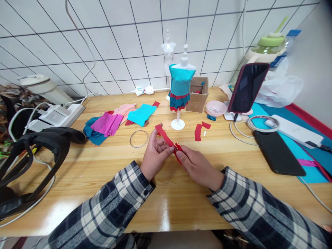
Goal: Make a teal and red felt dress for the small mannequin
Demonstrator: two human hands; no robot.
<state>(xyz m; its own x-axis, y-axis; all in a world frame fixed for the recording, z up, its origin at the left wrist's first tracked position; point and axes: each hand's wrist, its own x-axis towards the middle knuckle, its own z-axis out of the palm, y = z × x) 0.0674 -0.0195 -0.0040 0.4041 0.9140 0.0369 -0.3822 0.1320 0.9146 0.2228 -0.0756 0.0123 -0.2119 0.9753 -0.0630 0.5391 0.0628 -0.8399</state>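
Observation:
Both hands meet above the front middle of the table around a strip of red crepe paper [165, 136]. My left hand [155, 154] pinches it between thumb and fingers, its upper end lying along the forefinger. At the lower end, where the strip is bunched, my right hand [195, 164] grips it with thumb and fingers closed. Something thin and shiny shows at the bunched part, too small to name. Behind the hands stands a small white mannequin [184, 62] dressed in turquoise and teal layers with red edging. Red scraps [198, 132] lie right of it.
Coloured paper pieces [107, 123] and a wire ring [139, 139] lie to the left. A cardboard box [198, 100], a pink bowl [216, 108] and a propped phone [247, 88] stand right of the mannequin. A black headset [38, 162] sits at the left, a dark phone [278, 152] at the right.

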